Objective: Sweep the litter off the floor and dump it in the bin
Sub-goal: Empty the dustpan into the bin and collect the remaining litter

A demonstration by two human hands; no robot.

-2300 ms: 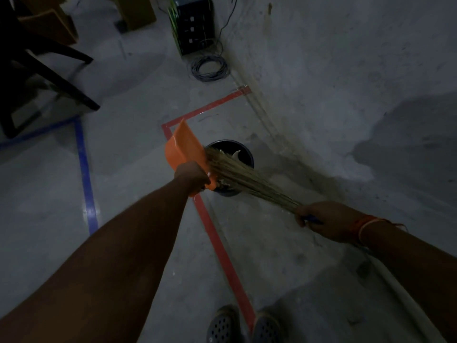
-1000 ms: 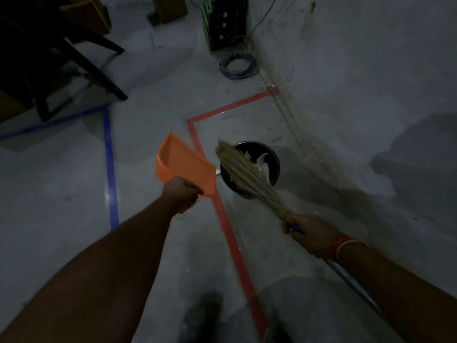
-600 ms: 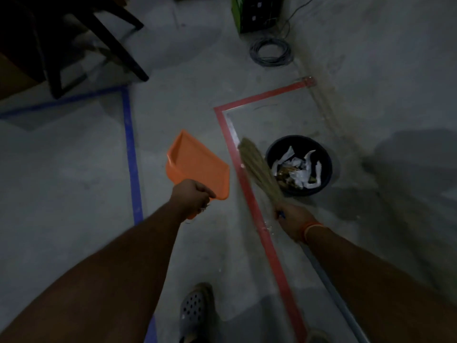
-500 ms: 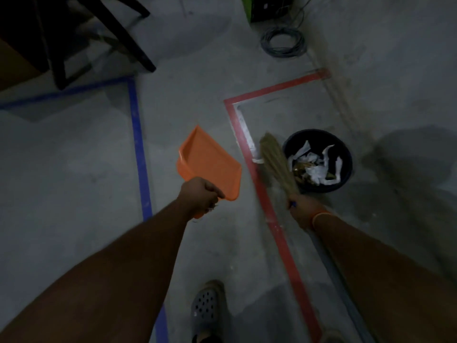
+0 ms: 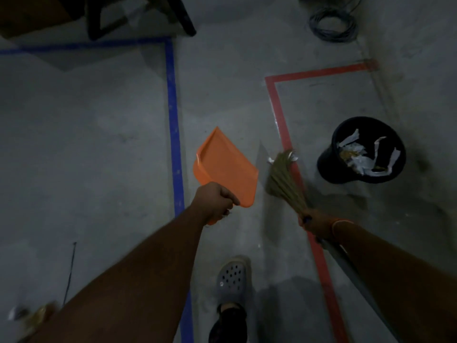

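My left hand [image 5: 215, 203] grips the handle of an orange dustpan [image 5: 226, 167], held above the floor between the blue and red tape lines. My right hand [image 5: 319, 222] grips a straw broom [image 5: 284, 178] where the bristles meet the handle; the bristle tips point away from me over the red tape. A small white scrap [image 5: 293, 158] sits at the broom tip. The black bin [image 5: 363, 151] stands to the right inside the red outline, holding torn white paper and brownish litter. More litter [image 5: 32, 315] lies blurred at the bottom left.
Blue tape [image 5: 175, 134] and red tape [image 5: 284, 134] mark the concrete floor. Black furniture legs [image 5: 138, 18] stand at the top left, a coiled cable [image 5: 332, 24] at the top right. My grey clog [image 5: 232, 276] is below the dustpan. A thin black strand [image 5: 70, 271] lies at the left.
Dustpan and broom have come away from over the bin. The view has swung left, leaving the bin at the right, and litter has come into view at the bottom left.
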